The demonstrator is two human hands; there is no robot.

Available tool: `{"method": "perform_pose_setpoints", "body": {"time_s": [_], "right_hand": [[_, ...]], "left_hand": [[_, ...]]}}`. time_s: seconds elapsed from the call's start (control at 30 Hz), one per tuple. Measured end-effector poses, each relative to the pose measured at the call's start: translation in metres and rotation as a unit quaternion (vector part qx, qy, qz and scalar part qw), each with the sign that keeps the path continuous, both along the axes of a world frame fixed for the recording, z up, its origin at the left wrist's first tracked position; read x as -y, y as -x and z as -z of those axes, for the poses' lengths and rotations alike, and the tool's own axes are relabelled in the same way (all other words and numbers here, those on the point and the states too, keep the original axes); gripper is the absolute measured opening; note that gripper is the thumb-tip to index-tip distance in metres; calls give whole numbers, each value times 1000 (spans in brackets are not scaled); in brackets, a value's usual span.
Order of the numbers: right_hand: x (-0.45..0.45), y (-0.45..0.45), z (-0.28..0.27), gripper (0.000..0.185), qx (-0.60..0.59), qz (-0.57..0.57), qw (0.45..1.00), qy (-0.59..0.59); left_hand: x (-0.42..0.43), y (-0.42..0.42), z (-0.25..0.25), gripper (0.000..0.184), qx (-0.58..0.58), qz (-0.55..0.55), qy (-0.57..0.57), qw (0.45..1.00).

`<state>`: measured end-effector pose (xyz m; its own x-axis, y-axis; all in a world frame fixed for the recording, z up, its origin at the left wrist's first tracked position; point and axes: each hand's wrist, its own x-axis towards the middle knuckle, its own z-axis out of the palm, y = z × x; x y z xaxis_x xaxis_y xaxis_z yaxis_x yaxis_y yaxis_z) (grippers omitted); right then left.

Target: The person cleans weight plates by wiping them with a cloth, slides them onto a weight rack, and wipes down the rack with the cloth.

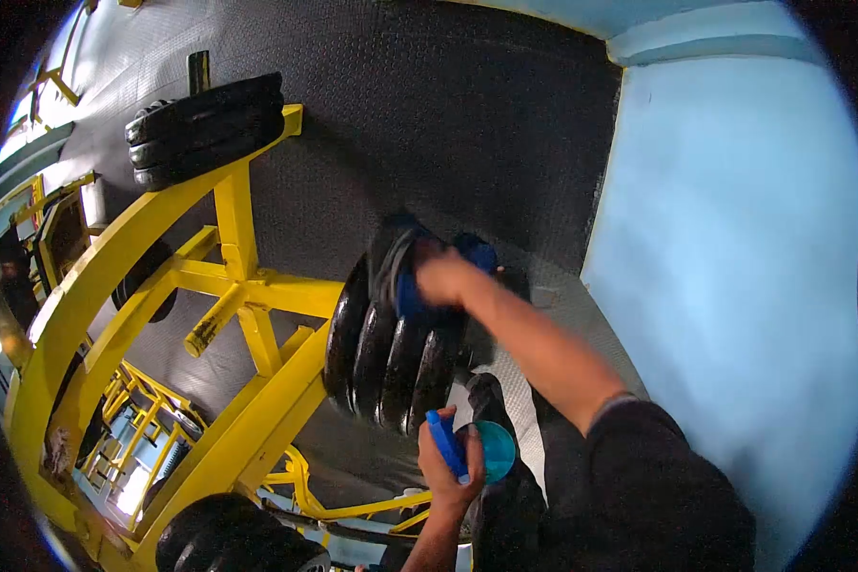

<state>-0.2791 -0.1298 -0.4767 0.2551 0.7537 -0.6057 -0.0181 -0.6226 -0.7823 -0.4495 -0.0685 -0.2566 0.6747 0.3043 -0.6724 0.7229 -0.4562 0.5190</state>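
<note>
My right hand (440,276), blurred by motion, presses a dark blue cloth (409,294) against the upper part of a stack of black weight plates (391,367). Those plates hang on a bar of a yellow steel frame (300,294). Lower down, just below the stack, my left hand (451,469) is closed around a spray bottle with a blue trigger head (446,442) and a see-through teal body (499,450). Some of the right fingers are hidden by the cloth and the blur.
More black plates sit on the frame at the upper left (205,132) and at the bottom (234,539). A bare yellow peg (210,324) sticks out mid-frame. A light blue wall (734,219) stands to the right of the dark textured floor (467,114).
</note>
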Motion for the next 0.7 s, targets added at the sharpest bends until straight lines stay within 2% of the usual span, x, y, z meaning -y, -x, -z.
{"method": "perform_pose_setpoints", "body": {"time_s": [0.03, 0.07, 0.1, 0.13, 0.2, 0.23, 0.27, 0.3, 0.33, 0.37, 0.4, 0.43, 0.47, 0.53, 0.6, 0.63, 0.67, 0.7], "right_hand": [[1, 28, -36, 64, 199, 18, 979, 49], [6, 23, -81, 73, 203, -49, 977, 44], [13, 33, -99, 70, 199, 39, 978, -45], [12, 42, -96, 68, 201, 110, 970, -76], [15, 36, -70, 76, 212, 117, 963, -119], [16, 22, -54, 76, 211, 118, 963, -123], [16, 3, -31, 79, 78, 94, 982, -146], [14, -14, -7, 83, -59, 67, 982, -168], [11, -23, 20, 98, -137, 98, 968, -186], [12, -30, 47, 96, -153, 135, 960, -192], [3, -24, 97, 91, -231, 162, 933, -224], [0, -16, 134, 90, -285, 181, 918, -207], [-1, -4, 161, 89, -323, 195, 907, -186], [2, 11, 183, 87, -350, 205, 903, -143], [8, 23, 184, 85, -299, 165, 934, -106], [12, 22, 168, 84, -232, 125, 961, -86], [16, 21, 141, 83, -123, 83, 987, -59], [20, 22, 106, 82, 6, 53, 998, -38]], "left_hand": [[1, -2, -1, 34, 8, 11, 4, 1000], [2, -3, -2, 33, 16, 23, 10, 1000], [0, -2, -3, 33, 15, 27, 12, 999], [-3, -1, -4, 34, 47, 89, -25, 995], [-9, -5, 5, 34, 81, 145, -67, 984], [-12, -14, 3, 36, 19, 137, -48, 989], [-12, -21, 1, 38, -45, 129, -29, 990], [-7, -33, -1, 39, -36, 132, -26, 990], [-8, -35, 3, 39, -43, 132, -34, 990], [-9, -33, 8, 43, -41, 111, -8, 993], [-8, -31, 10, 48, -42, 88, 18, 995], [-1, -30, 9, 48, -76, -4, 26, 997], [5, -30, 9, 47, -102, -101, 31, 989], [14, -36, 12, 48, -90, -154, 36, 983], [12, -34, 15, 48, -95, -144, 53, 983], [13, -33, 16, 48, -103, -79, 46, 990], [13, -31, 18, 47, -109, -16, 40, 993], [10, -21, 24, 45, -63, 52, 18, 996]]}}
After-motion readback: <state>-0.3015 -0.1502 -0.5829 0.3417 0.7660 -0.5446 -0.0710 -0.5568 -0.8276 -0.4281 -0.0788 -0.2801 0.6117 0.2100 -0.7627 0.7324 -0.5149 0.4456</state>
